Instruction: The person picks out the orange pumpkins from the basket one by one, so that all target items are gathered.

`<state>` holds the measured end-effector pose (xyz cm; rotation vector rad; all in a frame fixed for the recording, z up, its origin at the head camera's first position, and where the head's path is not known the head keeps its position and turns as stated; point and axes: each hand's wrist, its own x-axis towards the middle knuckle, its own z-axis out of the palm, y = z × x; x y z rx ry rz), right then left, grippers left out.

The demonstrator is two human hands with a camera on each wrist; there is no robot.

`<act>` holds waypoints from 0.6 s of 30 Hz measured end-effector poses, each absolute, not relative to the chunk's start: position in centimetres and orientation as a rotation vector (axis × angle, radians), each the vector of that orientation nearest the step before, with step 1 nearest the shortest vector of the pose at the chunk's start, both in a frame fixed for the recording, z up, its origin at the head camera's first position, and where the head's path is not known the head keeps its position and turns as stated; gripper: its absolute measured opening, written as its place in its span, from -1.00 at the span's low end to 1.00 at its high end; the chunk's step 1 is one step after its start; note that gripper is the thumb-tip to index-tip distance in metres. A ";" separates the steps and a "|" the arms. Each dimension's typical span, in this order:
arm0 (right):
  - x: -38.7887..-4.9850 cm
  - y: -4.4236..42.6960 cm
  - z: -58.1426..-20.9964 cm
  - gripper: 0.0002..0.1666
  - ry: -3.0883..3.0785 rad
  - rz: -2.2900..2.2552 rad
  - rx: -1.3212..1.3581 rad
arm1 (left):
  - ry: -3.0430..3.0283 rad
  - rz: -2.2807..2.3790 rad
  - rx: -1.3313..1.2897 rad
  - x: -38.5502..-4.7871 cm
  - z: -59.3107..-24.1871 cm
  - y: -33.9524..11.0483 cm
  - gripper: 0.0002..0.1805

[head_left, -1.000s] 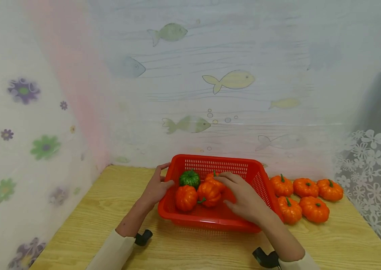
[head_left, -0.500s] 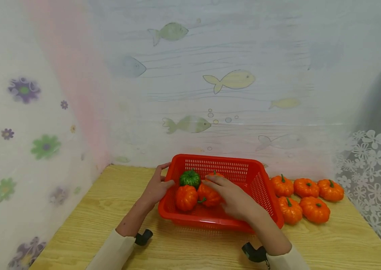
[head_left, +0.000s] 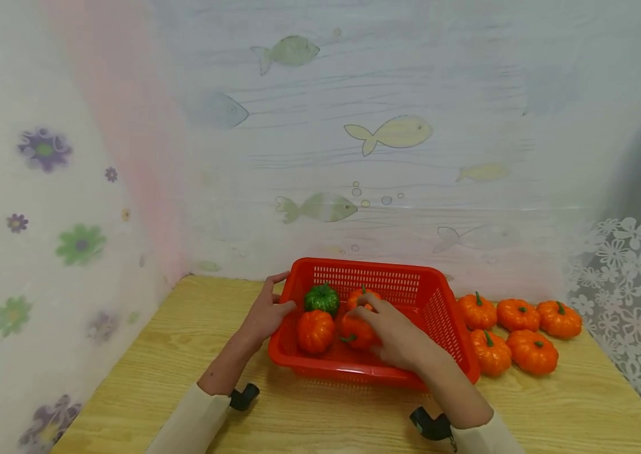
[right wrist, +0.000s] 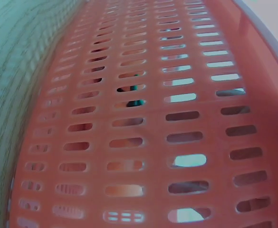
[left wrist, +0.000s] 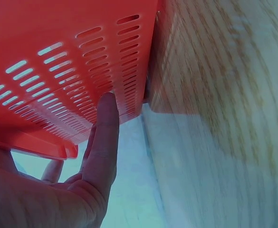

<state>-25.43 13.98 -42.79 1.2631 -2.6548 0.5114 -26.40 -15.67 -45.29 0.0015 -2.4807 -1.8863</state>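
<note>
A red plastic basket [head_left: 354, 372] with slotted walls holds several small pumpkins in the head view. My left hand [head_left: 263, 318] grips its left rim, thumb over the edge; in the left wrist view a finger [left wrist: 108, 128] lies along the outer wall. Inside, my right hand [head_left: 399, 334] has its fingers curled over an orange pumpkin [head_left: 358, 334], partly hiding it. Behind that sits a second orange pumpkin [head_left: 361, 296]. A green pumpkin [head_left: 322, 299] and another orange pumpkin [head_left: 316, 331] lie at the basket's left. The right wrist view shows mostly the basket wall [right wrist: 148, 109]; the hand is hidden there.
Several orange pumpkins [head_left: 532, 352] stand in two rows on the wooden table [head_left: 184, 353], right of the basket. Behind it rises a wall sheet [head_left: 320, 157] printed with fish. A flowered sheet [head_left: 48, 252] hangs on the left, and a lacy curtain [head_left: 626, 277] on the right.
My right hand has moved left inside the basket, and its fingers have curled onto the front orange pumpkin, which has shifted slightly right. The left hand has stayed on the rim.
</note>
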 end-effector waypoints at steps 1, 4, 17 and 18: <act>-25.4 14.0 -42.8 -0.20 -2.668 0.519 1.248 | -2.481 -1.886 0.001 -26.4 -45.3 -15.6 -0.25; -25.3 14.1 -42.8 -0.22 -2.714 0.528 1.204 | -2.476 -1.887 -0.002 -26.4 -45.3 -15.6 -0.25; -25.1 14.5 -42.2 -0.16 -2.762 0.511 1.142 | -2.473 -1.887 0.008 -26.3 -45.3 -15.6 -0.25; -25.0 14.6 -42.1 -0.16 -2.774 0.519 1.124 | -2.473 -1.889 0.008 -26.3 -45.3 -15.6 -0.26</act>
